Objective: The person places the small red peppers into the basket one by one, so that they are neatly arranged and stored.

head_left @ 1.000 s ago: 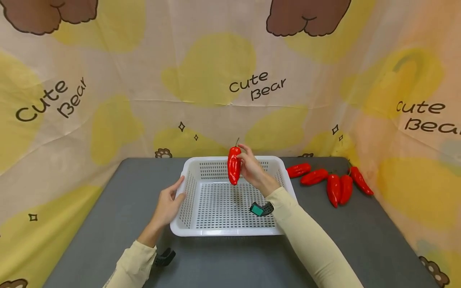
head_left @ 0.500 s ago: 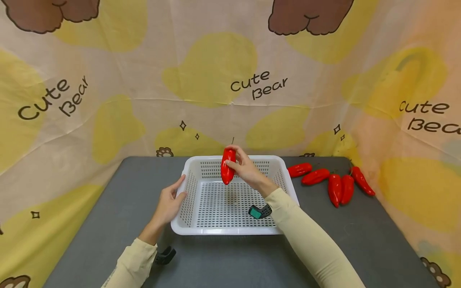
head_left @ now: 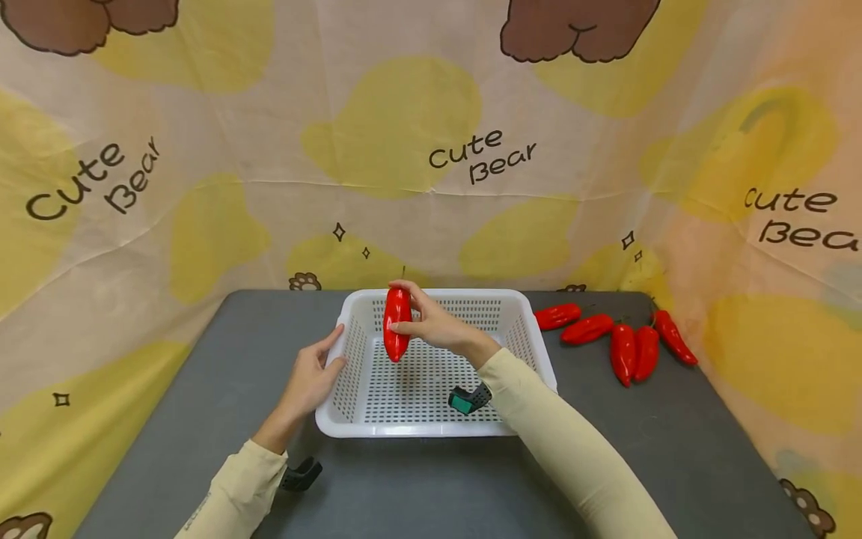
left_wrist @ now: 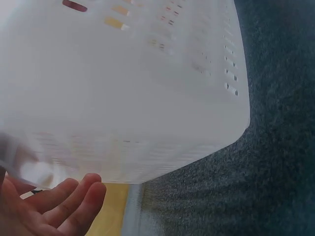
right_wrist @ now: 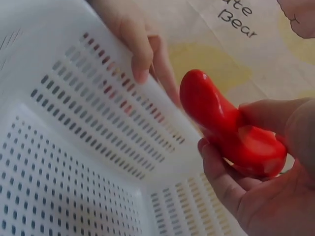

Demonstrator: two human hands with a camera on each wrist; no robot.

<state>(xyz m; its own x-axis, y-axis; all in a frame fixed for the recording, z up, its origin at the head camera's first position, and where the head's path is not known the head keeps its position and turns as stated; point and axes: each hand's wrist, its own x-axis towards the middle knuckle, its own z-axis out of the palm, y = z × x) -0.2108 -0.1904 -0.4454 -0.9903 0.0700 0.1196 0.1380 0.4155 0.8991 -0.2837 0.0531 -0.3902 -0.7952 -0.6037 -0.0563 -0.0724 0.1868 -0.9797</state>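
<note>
Over the gray table (head_left: pixel 202 389), our right hand (head_left: pixel 434 326), pinching the red pepper (head_left: pixel 396 323), had carried it toward nine o'clock inside the white basket (head_left: pixel 532 352); our left hand (head_left: pixel 306 382), fingers spread, steadied the rim.

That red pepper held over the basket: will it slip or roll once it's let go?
The red pepper looks glossy with bright highlights, so probably smooth and somewhat slippery; the right hand wraps several fingers round it. Its rounded, tapered body would likely roll a little on the white basket floor, though the walls should contain it. It keeps its shape when gripped, so likely stiff.
</note>
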